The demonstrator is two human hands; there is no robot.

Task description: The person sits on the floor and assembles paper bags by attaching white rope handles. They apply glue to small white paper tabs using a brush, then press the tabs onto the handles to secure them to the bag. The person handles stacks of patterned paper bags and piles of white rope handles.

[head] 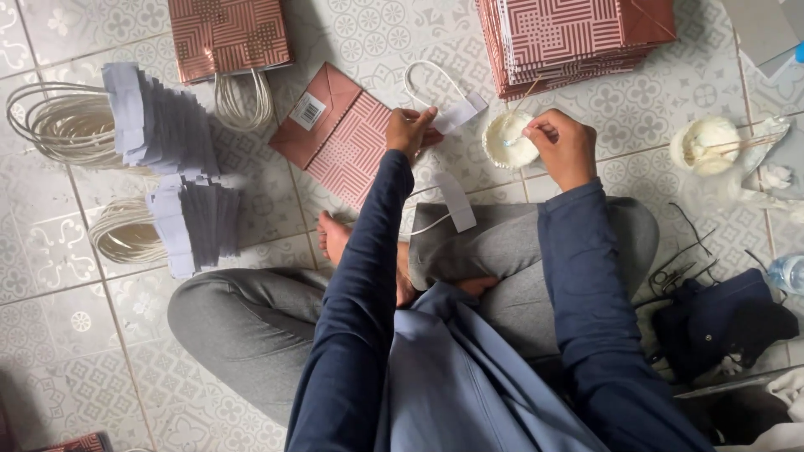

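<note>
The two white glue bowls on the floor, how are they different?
The near bowl sits right under the right hand, which dips a thin stick into it. The far bowl sits off to the right with no hand near, and its sticks lie across the rim. Both are small, round and white, on the tiled floor.
</note>
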